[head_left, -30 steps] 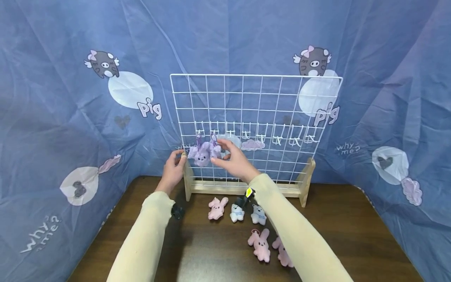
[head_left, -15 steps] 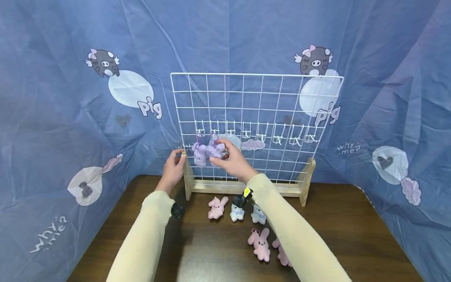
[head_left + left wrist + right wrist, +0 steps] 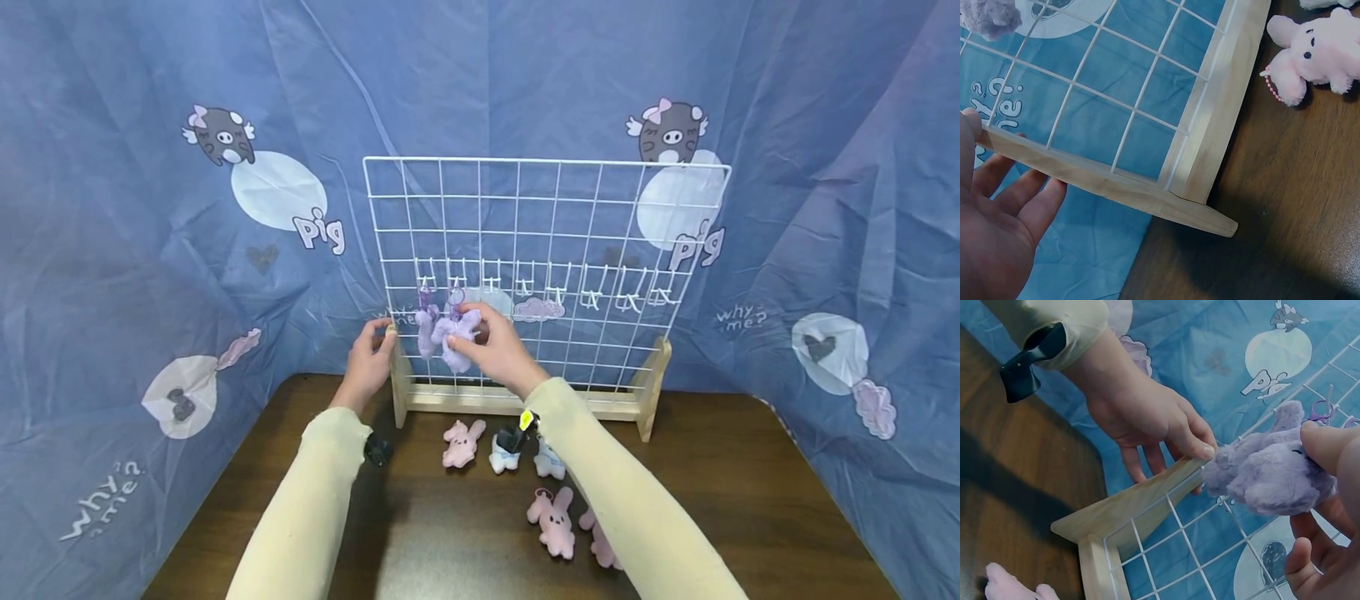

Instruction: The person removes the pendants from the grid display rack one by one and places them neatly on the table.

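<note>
A white wire grid (image 3: 547, 161) stands upright in a wooden base (image 3: 465, 402), with several hooks along its middle. Two purple plush keychains hang from its two leftmost hooks. My right hand (image 3: 501, 343) pinches the second plush bunny keychain (image 3: 462, 323), thumb in front; its purple loop is still up at the hook. The first purple plush (image 3: 425, 335) hangs sideways just left of it. At the grid's left end, my left hand (image 3: 367, 360) grips the wooden side post (image 3: 1085, 170), thumb on one side and fingers on the other.
On the brown table (image 3: 450, 542) lie a pink plush bunny (image 3: 460, 444), two white plush bears partly behind the right wrist's camera and sleeve, and two more pink plushes nearer the front. A blue printed cloth (image 3: 540, 75) closes in the back and sides.
The right hand has turned the second purple plush and shifted it slightly lower. The first plush has swung from facing front to edge-on. The left hand keeps its place.
</note>
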Tool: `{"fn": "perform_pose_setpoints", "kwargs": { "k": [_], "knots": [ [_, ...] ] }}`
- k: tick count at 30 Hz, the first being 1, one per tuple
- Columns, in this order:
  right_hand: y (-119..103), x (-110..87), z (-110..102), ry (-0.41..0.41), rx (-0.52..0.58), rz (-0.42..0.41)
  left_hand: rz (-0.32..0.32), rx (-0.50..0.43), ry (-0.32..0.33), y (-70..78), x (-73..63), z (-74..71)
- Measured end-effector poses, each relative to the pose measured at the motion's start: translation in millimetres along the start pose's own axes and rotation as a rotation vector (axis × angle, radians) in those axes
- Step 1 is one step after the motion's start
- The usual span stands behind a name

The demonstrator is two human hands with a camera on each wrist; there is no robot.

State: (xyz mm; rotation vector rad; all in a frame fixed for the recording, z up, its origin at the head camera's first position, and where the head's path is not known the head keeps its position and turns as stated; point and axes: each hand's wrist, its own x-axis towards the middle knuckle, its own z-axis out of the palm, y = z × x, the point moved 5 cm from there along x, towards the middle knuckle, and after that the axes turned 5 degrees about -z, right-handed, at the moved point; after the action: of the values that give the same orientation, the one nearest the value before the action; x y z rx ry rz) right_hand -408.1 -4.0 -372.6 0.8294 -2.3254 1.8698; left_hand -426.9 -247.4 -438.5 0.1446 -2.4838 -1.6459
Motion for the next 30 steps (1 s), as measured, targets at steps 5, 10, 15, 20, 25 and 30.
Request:
{"fn": "perform_pose_setpoints", "kwargs": {
  "k": [5, 10, 15, 20, 25, 30],
  "knots": [
    [-1.7, -1.3, -1.8, 0.005, 0.046, -0.02, 0.007, 0.002, 0.003, 1.1, 0.7, -0.1],
    [-6.4, -5.0, -3.0, 0.013, 0.058, -0.031, 0.005, 0.005, 0.01, 1.7, 0.4, 0.2],
    [-10.3, -9.4, -4.4, 0.012, 0.082, -0.02, 0.003, 0.002, 0.012, 1.2, 0.3, 0.8],
    [-12.6, -14.3, -7.6, 0.007, 0.115, -0.005, 0.002, 0.004, 0.011, 0.5, 0.2, 0.6],
    [-14.0, -18.2, -10.8, 0.0, 0.146, -0.005, 0.002, 0.0, 0.008, 0.4, 0.3, 0.7],
    [-15.3, -23.3, -12.8, -0.005, 0.142, -0.012, 0.011, 0.001, 0.013, -0.1, 0.8, 1.4]
  ]
}}
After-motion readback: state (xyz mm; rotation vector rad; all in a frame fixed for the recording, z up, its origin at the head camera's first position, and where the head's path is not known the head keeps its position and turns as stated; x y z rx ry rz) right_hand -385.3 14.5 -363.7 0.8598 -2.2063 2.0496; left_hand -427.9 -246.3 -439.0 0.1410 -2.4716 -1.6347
